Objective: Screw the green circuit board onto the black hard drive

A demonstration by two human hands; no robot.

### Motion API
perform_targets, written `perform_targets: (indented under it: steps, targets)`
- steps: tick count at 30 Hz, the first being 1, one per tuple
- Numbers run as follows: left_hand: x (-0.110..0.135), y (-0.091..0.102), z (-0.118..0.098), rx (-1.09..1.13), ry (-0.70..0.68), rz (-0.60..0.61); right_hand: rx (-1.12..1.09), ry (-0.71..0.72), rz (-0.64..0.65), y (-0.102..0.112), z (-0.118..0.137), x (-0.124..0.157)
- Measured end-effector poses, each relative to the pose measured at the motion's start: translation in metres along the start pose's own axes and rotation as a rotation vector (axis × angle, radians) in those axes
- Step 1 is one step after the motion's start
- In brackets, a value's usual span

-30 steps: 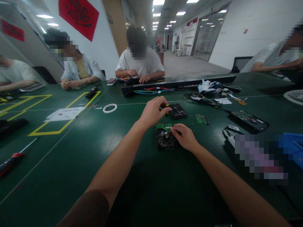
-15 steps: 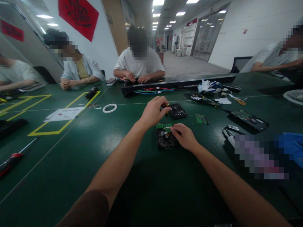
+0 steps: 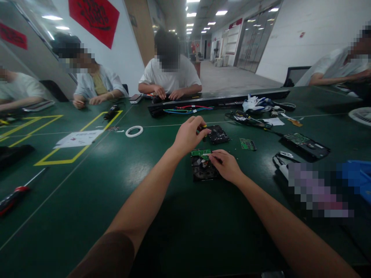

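In the head view, a hard drive (image 3: 203,173) lies on the green table in front of me, with a green circuit board (image 3: 199,153) at its far end. My left hand (image 3: 189,135) is closed above that board, pinching a small yellow-and-black screwdriver (image 3: 205,126) held upright; its lower end is hard to see. My right hand (image 3: 226,166) is at the drive's right side, thumb and forefinger pinched over the board's edge. A thin pale bit shows at those fingertips, too small to name. Just beyond lies a second hard drive (image 3: 218,134).
Right of the drives are a loose circuit board (image 3: 247,144), another drive (image 3: 307,146), cables (image 3: 246,120) and gloves (image 3: 255,103). Leftward are a tape roll (image 3: 134,131), a paper sheet (image 3: 78,139) and a red-black screwdriver (image 3: 14,199). A long dark bar (image 3: 226,102) lies across the far side, where people sit.
My hands stay almost in place at the drive. The view has shifted very slightly. At the far left, a seated person's hands have moved apart.
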State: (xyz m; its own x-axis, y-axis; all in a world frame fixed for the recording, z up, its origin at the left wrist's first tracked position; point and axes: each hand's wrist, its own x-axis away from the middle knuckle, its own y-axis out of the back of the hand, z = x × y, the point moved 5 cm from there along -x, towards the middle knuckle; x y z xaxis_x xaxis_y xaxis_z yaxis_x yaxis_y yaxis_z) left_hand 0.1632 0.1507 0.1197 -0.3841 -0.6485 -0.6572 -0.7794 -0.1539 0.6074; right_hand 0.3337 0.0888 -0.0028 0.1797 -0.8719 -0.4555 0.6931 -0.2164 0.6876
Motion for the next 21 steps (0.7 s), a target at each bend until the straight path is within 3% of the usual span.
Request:
perform_targets:
  steps: [9,21]
  targets:
    - [0.0006,0.0003,0.0,0.081,-0.057,0.096,0.005,-0.008,-0.004,-0.0003,-0.0021,0.0009]
    - [-0.0002,-0.0036,0.0028,0.044,-0.019,0.03,0.002,-0.016,0.005,-0.0002,0.0002,-0.0002]
